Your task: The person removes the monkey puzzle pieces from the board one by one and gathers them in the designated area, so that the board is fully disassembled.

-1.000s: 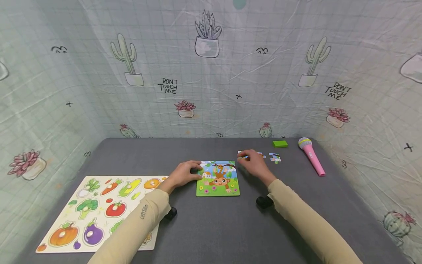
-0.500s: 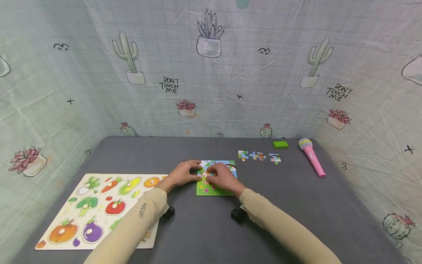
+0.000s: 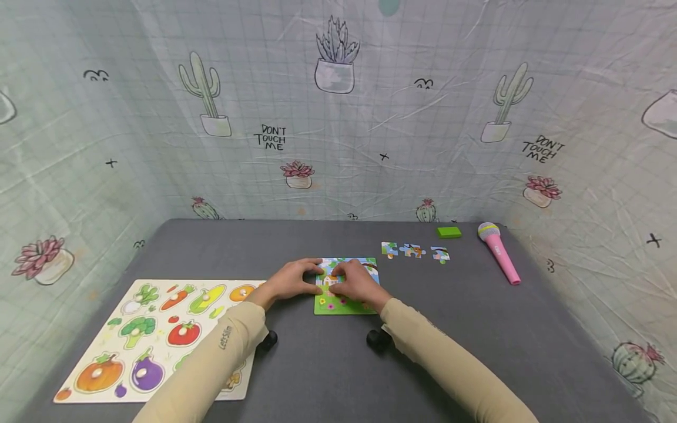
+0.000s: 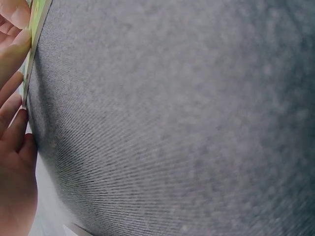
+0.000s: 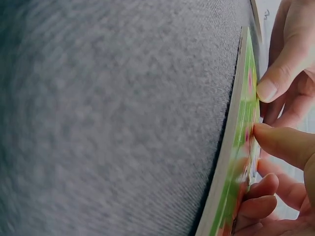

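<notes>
A square jigsaw puzzle (image 3: 344, 309) with a green lower border and a cartoon picture lies flat in the middle of the table. My left hand (image 3: 291, 278) holds its left edge, thumb and fingertips curved over the picture side. Over the picture, my right hand (image 3: 359, 283) spans a piece near the left centre between thumb and forefinger. The right wrist view shows the right thumb (image 5: 280, 142) and the left thumb (image 5: 273, 83) both at the puzzle's face. Much of the picture is hidden under the right hand.
Three loose jigsaw pieces (image 3: 413, 251) lie in a row behind the puzzle on the right. Farther back are a green block (image 3: 449, 232) and a pink toy microphone (image 3: 499, 252). A vegetable peg board (image 3: 174, 379) lies on the left, partly beneath the left sleeve.
My right hand has moved left from the loose pieces onto the puzzle, uncovering the leftmost piece of the row. Over the last half second it stays there. My left hand keeps its place.
</notes>
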Demonstrator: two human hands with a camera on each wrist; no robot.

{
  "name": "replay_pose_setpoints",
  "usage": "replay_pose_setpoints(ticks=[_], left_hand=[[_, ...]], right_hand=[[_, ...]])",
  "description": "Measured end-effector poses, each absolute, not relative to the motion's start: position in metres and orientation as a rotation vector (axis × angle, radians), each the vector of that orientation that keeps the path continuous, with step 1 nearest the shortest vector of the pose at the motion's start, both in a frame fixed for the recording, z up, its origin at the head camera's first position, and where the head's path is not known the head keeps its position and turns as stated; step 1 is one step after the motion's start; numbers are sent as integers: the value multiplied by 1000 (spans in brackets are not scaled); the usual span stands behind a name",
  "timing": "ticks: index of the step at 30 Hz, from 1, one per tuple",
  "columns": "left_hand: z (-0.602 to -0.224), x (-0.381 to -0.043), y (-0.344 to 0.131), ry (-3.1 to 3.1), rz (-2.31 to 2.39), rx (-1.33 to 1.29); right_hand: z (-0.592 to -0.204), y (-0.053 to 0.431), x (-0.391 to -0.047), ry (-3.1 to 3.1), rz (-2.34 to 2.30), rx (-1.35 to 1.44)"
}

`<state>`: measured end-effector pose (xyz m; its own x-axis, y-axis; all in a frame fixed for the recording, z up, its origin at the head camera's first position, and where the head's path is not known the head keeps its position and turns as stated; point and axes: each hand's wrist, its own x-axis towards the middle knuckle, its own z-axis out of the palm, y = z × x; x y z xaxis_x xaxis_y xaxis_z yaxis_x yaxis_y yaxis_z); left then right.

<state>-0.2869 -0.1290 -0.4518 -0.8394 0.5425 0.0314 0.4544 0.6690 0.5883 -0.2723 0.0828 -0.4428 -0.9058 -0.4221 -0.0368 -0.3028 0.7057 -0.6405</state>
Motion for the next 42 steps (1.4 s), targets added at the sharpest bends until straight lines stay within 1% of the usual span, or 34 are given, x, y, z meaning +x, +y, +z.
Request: replay_pose_setpoints(ticks=[8,20,31,42], left_hand=[[-450,-286,-128,2733,893,820],[-452,-287,-128,2747,865,844],[-452,-288,-126,2755,845,853],[-452,-287,-128,2748,861,837]], right_hand=[[-445,83,-272,2723,-1020,-577],[-451,80,-265,2727,-1106,-661],[-446,81,-263,2775,-989,-749],[-440,86,-259,2699,-1106,-658]])
